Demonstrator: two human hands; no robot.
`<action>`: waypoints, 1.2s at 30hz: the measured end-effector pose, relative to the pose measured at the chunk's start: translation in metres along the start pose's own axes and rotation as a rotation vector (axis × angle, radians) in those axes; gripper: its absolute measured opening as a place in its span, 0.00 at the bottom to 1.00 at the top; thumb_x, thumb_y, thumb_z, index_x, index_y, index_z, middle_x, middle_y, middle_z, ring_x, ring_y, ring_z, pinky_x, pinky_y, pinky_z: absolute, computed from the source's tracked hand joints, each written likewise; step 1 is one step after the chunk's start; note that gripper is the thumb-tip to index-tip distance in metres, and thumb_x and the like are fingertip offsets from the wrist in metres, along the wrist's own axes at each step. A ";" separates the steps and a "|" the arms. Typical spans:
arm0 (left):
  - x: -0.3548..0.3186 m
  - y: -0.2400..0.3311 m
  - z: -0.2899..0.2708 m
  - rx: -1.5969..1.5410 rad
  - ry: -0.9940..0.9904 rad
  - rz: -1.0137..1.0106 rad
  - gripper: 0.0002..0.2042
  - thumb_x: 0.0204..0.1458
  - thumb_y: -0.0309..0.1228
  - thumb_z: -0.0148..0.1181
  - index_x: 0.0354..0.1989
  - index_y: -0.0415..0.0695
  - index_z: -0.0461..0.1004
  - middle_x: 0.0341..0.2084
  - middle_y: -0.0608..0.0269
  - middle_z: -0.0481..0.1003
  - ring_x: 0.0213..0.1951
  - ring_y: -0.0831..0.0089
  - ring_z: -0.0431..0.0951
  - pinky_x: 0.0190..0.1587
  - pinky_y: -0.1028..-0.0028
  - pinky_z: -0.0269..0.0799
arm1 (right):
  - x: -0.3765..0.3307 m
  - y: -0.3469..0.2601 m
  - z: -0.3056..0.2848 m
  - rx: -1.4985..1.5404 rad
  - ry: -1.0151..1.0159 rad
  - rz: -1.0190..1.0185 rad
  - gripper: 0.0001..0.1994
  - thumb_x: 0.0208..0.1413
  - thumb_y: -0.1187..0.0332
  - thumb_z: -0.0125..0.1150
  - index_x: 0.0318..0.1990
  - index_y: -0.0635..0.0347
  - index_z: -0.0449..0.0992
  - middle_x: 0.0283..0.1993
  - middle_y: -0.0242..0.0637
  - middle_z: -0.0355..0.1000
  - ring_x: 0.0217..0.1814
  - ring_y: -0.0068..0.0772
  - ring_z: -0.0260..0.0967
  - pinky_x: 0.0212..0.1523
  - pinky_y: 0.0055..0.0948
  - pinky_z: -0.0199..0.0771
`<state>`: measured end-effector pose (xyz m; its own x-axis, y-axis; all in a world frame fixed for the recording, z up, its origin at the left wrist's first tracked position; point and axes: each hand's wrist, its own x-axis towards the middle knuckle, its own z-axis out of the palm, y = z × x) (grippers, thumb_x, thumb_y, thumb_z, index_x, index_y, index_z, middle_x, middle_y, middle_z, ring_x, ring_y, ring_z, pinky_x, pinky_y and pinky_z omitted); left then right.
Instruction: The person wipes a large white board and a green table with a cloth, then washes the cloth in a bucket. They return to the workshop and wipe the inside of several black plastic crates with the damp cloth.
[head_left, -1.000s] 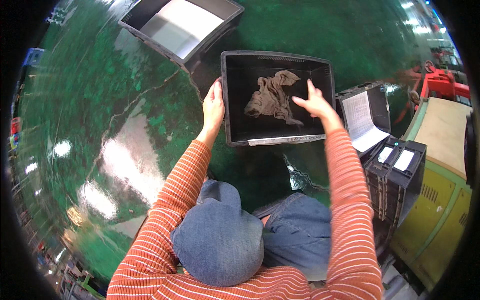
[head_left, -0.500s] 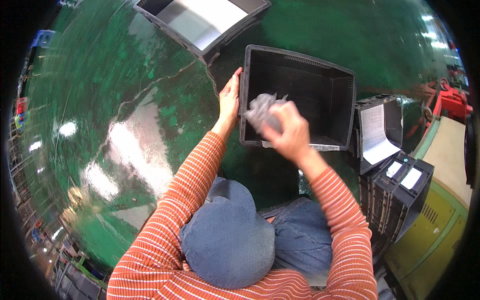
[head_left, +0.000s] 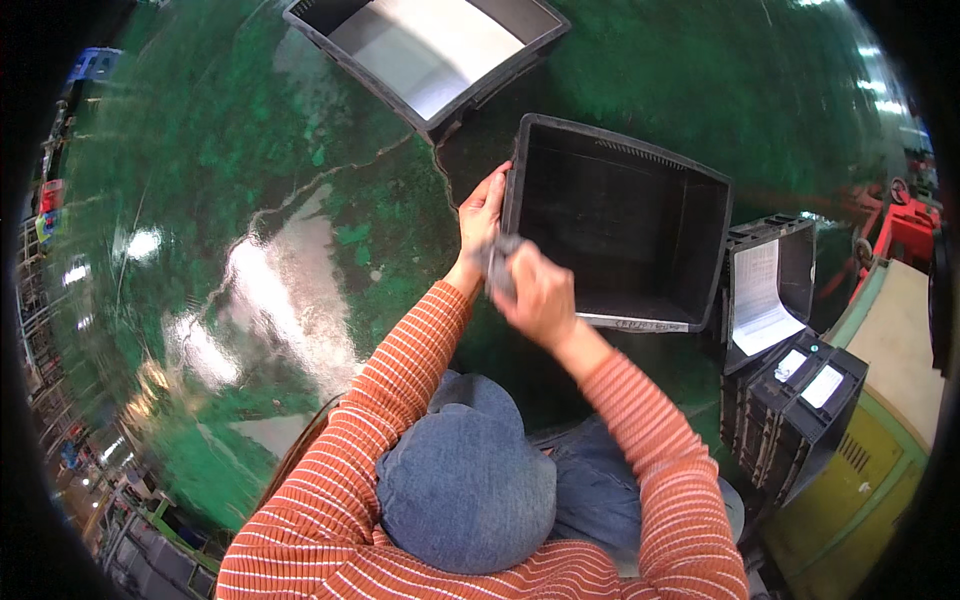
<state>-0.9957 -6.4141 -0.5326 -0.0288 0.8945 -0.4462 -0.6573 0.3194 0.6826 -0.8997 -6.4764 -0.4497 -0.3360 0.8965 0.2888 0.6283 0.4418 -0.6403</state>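
A black plastic crate [head_left: 610,215] is tilted with its open inside facing me. My left hand [head_left: 482,215] grips the crate's left side, fingers along the outer wall near the rim. In my right hand [head_left: 540,295] is a bunched grey rag [head_left: 496,262], held at the crate's lower left corner. It overlaps my left wrist in the view; whether they touch I cannot tell. A pale label strip [head_left: 640,323] runs along the crate's lower edge. The inside of the crate holds nothing that I can see.
Beyond stands another black crate [head_left: 440,112] with a white sheet inside. To the right are a smaller black crate [head_left: 797,268] with a printed sheet, folded black crates [head_left: 800,395], a yellow-green cabinet [head_left: 850,500] and red equipment [head_left: 912,228]. The floor [head_left: 390,250] is shiny green and cracked.
My right hand has moved the rag from inside the crate's left part down and left to its corner. The crate and my left hand appear slightly lower and further right.
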 end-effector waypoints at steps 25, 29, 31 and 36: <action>-0.024 0.020 0.039 0.687 0.097 0.178 0.33 0.41 0.26 0.65 0.58 0.47 0.58 0.12 0.81 0.57 0.16 0.90 0.53 0.20 0.85 0.47 | -0.015 0.220 -0.218 -0.751 -0.004 0.286 0.17 0.40 0.66 0.62 0.41 0.47 0.67 0.35 0.37 0.67 0.28 0.48 0.70 0.26 0.41 0.72; -0.022 0.016 0.042 0.683 0.128 0.213 0.32 0.40 0.26 0.66 0.56 0.47 0.59 0.13 0.81 0.56 0.16 0.90 0.53 0.20 0.86 0.46 | -0.085 0.183 -0.215 -0.581 -0.031 0.317 0.19 0.38 0.68 0.63 0.42 0.49 0.67 0.36 0.38 0.67 0.31 0.49 0.70 0.28 0.41 0.72; -0.020 0.017 0.035 0.677 0.120 0.249 0.32 0.40 0.26 0.66 0.56 0.48 0.59 0.13 0.81 0.58 0.16 0.90 0.54 0.20 0.86 0.47 | -0.123 0.157 -0.208 -0.449 -0.018 0.356 0.19 0.37 0.71 0.62 0.41 0.51 0.67 0.35 0.39 0.67 0.32 0.49 0.69 0.29 0.40 0.72; -0.023 0.020 0.043 0.719 0.129 0.158 0.30 0.42 0.29 0.65 0.56 0.49 0.61 0.32 0.66 0.73 0.33 0.80 0.70 0.40 0.82 0.65 | -0.169 0.101 -0.186 -0.356 0.131 0.489 0.18 0.33 0.74 0.63 0.38 0.54 0.69 0.31 0.39 0.66 0.29 0.47 0.69 0.28 0.38 0.71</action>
<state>-0.9757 -6.4153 -0.4837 -0.1995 0.9169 -0.3458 0.0158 0.3558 0.9344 -0.6485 -6.5771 -0.4309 0.1249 0.9848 0.1207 0.8911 -0.0579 -0.4502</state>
